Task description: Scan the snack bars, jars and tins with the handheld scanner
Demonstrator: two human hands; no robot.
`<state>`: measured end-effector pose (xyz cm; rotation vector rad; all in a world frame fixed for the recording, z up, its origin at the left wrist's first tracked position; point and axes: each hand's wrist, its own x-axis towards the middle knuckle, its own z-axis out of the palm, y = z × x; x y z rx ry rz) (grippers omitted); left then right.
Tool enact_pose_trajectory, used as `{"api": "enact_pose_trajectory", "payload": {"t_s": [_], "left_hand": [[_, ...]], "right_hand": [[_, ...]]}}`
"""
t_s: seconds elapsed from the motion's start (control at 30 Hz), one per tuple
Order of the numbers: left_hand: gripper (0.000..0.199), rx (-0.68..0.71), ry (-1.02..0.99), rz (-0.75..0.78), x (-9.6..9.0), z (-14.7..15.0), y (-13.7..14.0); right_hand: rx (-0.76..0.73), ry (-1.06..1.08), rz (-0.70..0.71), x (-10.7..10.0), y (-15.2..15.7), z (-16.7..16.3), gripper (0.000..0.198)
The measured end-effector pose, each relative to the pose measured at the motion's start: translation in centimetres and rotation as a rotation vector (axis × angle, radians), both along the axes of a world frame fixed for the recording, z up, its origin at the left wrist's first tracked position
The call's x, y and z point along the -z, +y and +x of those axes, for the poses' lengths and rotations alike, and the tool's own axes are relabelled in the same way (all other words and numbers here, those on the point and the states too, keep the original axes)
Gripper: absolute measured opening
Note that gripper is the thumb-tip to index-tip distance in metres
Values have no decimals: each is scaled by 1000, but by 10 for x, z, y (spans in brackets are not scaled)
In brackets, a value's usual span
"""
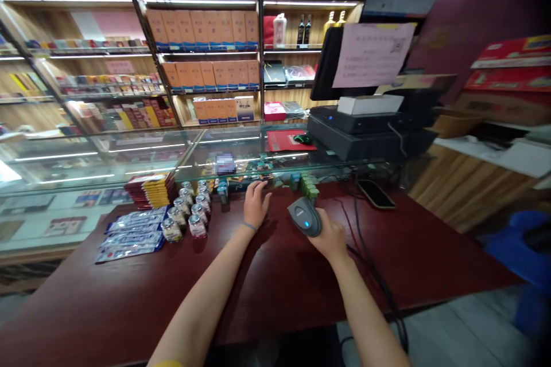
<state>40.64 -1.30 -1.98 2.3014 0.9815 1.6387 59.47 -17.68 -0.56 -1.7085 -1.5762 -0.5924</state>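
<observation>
Scanner over the worktop, in the grip of the right hand, fingers curled about its handle; its long axis runs forward and leftward from that hand, head end toward the far side; left hand spread, holding nothing that I can see, apart from the scanner and to its left; whether it touches the wood, cannot tell; key relation, in my judgement: green packs lie just beyond the scanner's head, in a short row running away from the person, the right hand nearer; tubes stand ahead and left of the left hand, which is nearer to those. Counts from where I stand: scanner, one; phone, one, right of the right hand; jars, about ten, in two rows, far ones overlapping; green packs, perhaps five, partly masked; tubes, too small to number; sachets, several, fanned and overlapping, no firm count; yellow packs, one stack behind the sachets, number unclear.
</observation>
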Motion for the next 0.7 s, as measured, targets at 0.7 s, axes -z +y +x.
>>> {"api": "enact_pose_trajectory", "payload": {"t_s": [0.7], "left_hand": [[37, 96, -19, -258, 25, 138, 31]], "right_hand": [[185, 150, 66, -5, -2, 30, 28]]}}
